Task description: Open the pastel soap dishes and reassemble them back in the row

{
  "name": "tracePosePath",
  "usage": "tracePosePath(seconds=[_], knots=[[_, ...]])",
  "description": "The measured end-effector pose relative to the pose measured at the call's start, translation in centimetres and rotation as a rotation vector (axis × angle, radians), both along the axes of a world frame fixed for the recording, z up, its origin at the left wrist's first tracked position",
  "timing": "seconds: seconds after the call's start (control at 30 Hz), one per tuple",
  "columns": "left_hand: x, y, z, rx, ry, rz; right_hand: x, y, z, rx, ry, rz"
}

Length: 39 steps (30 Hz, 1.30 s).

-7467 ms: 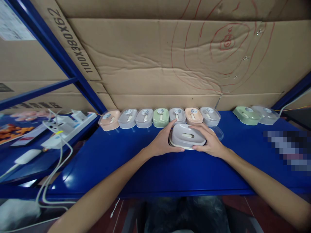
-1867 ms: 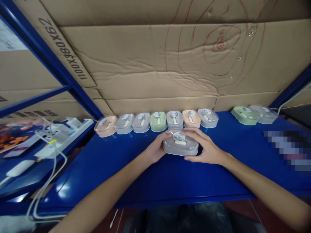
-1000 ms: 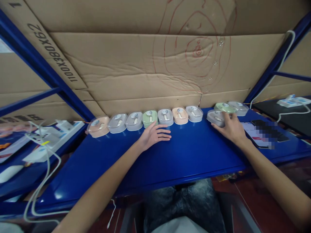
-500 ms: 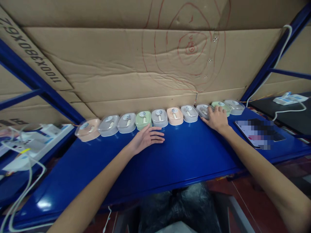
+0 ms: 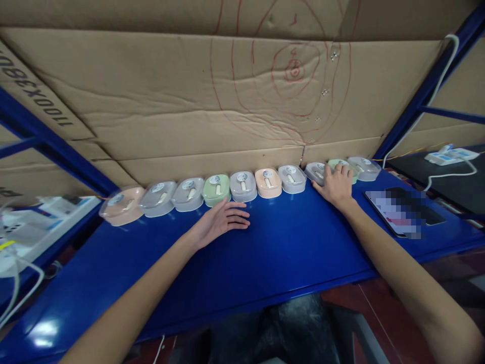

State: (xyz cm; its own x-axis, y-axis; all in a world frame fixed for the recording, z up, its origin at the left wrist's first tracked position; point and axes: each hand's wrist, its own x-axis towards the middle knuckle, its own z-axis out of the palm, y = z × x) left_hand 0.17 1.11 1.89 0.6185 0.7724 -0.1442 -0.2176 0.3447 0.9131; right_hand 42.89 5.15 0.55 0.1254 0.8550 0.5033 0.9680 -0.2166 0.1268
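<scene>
A row of lidded plastic boxes runs along the back of the blue table. My right hand [image 5: 335,184] is at the right part of the row, its thumb and bent fingers at the near right corner of a grey box [image 5: 313,171]. Its other fingers lie over the front of a green box [image 5: 354,174] and partly hide it. My left hand [image 5: 223,222] is open, fingers spread, holding nothing, over the table just in front of another green box [image 5: 216,189]. A grey box [image 5: 243,186] and a peach box [image 5: 268,183] stand to its right.
A cardboard sheet [image 5: 151,91] with red rings drawn on it stands behind the row. A phone-like device [image 5: 382,207] lies at the right. Blue frame posts [image 5: 64,136] flank the table [image 5: 284,247]. White power strips [image 5: 452,154] and cables lie at both sides.
The view has shifted slightly, so the left boxes appear farther left. My left hand appears a little lower and farther left. My right hand stays at the same grey box.
</scene>
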Motion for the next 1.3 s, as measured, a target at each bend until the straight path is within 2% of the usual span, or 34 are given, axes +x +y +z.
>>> tracePosePath(seconds=[0.27, 1.07, 1.3], knots=[[-0.26, 0.46, -0.52, -0.018, -0.003, 0.006, -0.23, 0.09, -0.33, 0.029, 0.019, -0.006], [0.02, 0.19, -0.16, -0.009, 0.049, 0.029, -0.77, 0.11, -0.28, 0.032, 0.011, -0.056], [-0.07, 0.25, -0.30, -0.004, 0.045, 0.024, -0.78, -0.03, -0.55, 0.094, 0.045, -0.020]])
